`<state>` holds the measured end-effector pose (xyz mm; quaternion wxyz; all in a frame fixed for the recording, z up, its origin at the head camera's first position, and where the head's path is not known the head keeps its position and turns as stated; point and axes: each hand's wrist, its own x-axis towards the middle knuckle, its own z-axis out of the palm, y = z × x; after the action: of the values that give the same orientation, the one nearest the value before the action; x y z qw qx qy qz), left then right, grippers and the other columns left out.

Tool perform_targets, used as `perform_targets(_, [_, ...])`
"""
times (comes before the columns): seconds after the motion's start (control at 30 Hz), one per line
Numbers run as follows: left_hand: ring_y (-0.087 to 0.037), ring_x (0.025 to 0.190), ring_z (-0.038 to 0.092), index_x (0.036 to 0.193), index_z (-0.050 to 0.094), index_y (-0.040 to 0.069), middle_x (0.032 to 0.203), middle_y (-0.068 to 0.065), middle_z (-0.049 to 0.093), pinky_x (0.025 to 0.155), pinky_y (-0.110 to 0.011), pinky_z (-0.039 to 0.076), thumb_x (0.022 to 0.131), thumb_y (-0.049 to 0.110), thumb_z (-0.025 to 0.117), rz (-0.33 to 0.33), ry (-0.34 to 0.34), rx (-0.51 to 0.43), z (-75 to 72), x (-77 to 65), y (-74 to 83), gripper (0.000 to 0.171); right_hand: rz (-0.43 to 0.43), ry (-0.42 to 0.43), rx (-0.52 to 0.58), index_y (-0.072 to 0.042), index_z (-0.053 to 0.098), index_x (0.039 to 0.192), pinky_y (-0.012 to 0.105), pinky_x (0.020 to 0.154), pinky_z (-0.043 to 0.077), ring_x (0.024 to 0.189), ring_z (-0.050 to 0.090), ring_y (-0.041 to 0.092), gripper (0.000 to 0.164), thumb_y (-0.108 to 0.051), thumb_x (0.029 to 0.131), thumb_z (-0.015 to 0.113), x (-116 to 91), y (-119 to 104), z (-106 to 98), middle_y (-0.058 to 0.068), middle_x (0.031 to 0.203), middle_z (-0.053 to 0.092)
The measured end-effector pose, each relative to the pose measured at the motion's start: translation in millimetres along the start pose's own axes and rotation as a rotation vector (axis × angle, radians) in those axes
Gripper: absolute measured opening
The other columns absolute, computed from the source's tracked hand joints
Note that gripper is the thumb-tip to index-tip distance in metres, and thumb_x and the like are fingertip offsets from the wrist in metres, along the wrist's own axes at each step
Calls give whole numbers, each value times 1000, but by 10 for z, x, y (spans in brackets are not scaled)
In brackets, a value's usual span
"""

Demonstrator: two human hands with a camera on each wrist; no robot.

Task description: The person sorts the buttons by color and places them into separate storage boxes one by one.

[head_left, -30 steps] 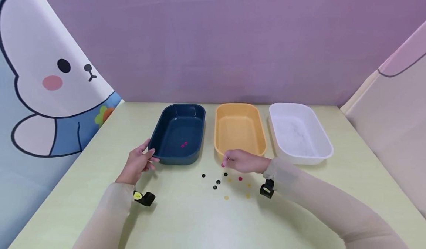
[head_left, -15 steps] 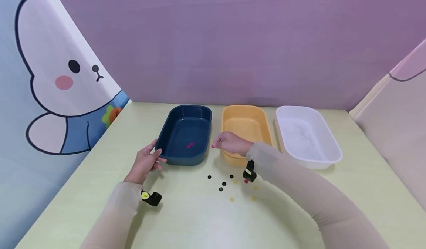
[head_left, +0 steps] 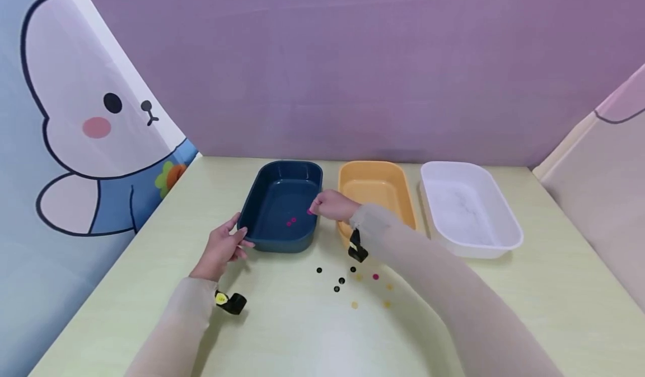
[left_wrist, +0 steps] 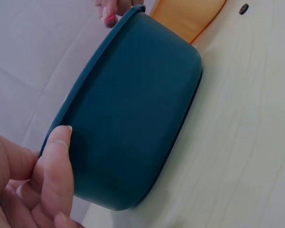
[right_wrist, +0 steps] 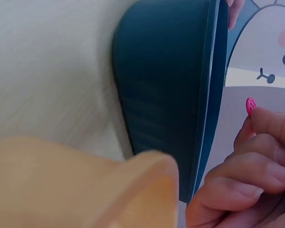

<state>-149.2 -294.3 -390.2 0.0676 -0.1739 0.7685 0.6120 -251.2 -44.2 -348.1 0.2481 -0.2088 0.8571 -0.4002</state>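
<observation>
My right hand (head_left: 333,204) pinches a pink button (right_wrist: 251,106) between thumb and forefinger, above the right rim of the dark blue tray (head_left: 282,246). Two more pink buttons (head_left: 291,222) lie on that tray's floor. At the tray's near left corner, my left hand (head_left: 221,248) grips the rim, as the left wrist view shows from outside. On the table in front of the trays are several black buttons (head_left: 341,280), several yellow buttons (head_left: 355,305) and one pink button (head_left: 375,277).
An orange-yellow tray (head_left: 373,166) stands right of the blue one, partly covered by my right hand and sleeve. Farther right is a white tray (head_left: 509,231). A purple backdrop (head_left: 353,74) rises behind the table (head_left: 282,321).
My right hand has carried the pink button leftward and away from me, from in front of the orange-yellow tray to the blue tray's rim. The left hand stays at the blue tray.
</observation>
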Motion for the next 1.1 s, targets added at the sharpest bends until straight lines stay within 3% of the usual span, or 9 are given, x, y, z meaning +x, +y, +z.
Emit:
perform_targets(0.17, [-6, 41, 54, 155, 14, 13, 61, 8, 65, 44, -19, 32, 103, 15, 43, -3, 20, -9, 35, 33, 31, 59, 5, -21, -36, 3, 67, 92, 38, 100, 42, 119, 54, 26, 22, -8, 99, 49, 186, -38, -34, 12, 120, 65])
perform_targets(0.43, [-6, 41, 54, 154, 16, 12, 61, 8, 65, 43, -19, 32, 103, 15, 44, -13, 47, -32, 124, 67, 82, 59, -27, -53, -69, 9, 68, 102, 37, 102, 40, 124, 50, 25, 24, -1, 96, 47, 384, -136, -76, 13, 125, 61])
perform_targets(0.57, [-7, 41, 54, 154, 16, 12, 61, 7, 65, 44, -19, 32, 103, 15, 45, -15, 60, -41, 128, 70, 83, 59, -69, -44, -149, 3, 72, 89, 36, 99, 42, 121, 53, 22, 25, -5, 94, 49, 516, -173, -61, 9, 122, 64])
perform_targets(0.63, [-7, 41, 53, 154, 17, 12, 60, 7, 64, 44, -19, 32, 103, 15, 45, -14, 62, -47, 132, 75, 78, 59, -119, -59, -186, -3, 75, 85, 29, 93, 45, 114, 57, 16, 24, -9, 92, 53, 727, -73, -55, 4, 116, 68])
perform_targets(0.8, [-7, 41, 53, 154, 17, 12, 59, 7, 64, 44, -20, 31, 103, 15, 45, -18, 59, -64, 154, 93, 67, 59, -99, -163, -249, -7, 76, 102, 24, 89, 44, 106, 57, 10, 22, -9, 94, 55, 930, -80, -103, 2, 111, 69])
perform_targets(0.83, [-7, 41, 53, 154, 17, 12, 60, 7, 64, 43, -20, 31, 103, 15, 45, -18, 59, -67, 159, 97, 66, 59, -61, -177, -275, -4, 74, 107, 25, 90, 44, 106, 57, 12, 24, -6, 95, 53, 822, -195, -127, 4, 115, 68])
perform_targets(0.9, [-7, 40, 53, 154, 17, 12, 59, 7, 64, 43, -20, 31, 103, 15, 45, -14, 64, -71, 167, 106, 68, 59, -65, -184, -298, -3, 73, 109, 22, 78, 43, 92, 56, 10, 24, -6, 95, 53, 787, -248, -152, 5, 114, 68])
perform_targets(1.0, [-7, 39, 52, 154, 17, 10, 58, 7, 64, 43, -19, 31, 102, 14, 45, -6, 70, -80, 175, 114, 80, 59, -61, -182, -328, -2, 72, 109, 21, 59, 34, 65, 43, 8, 24, -7, 96, 53, 758, -320, -180, 1, 91, 68])
perform_targets(1.1, [-6, 38, 50, 154, 17, 10, 57, 7, 63, 42, -18, 32, 102, 13, 44, -5, 74, -92, 177, 119, 91, 59, -60, -188, -345, -3, 74, 105, 21, 52, 26, 54, 29, 8, 22, -10, 95, 56, 757, -374, -193, -4, 64, 44])
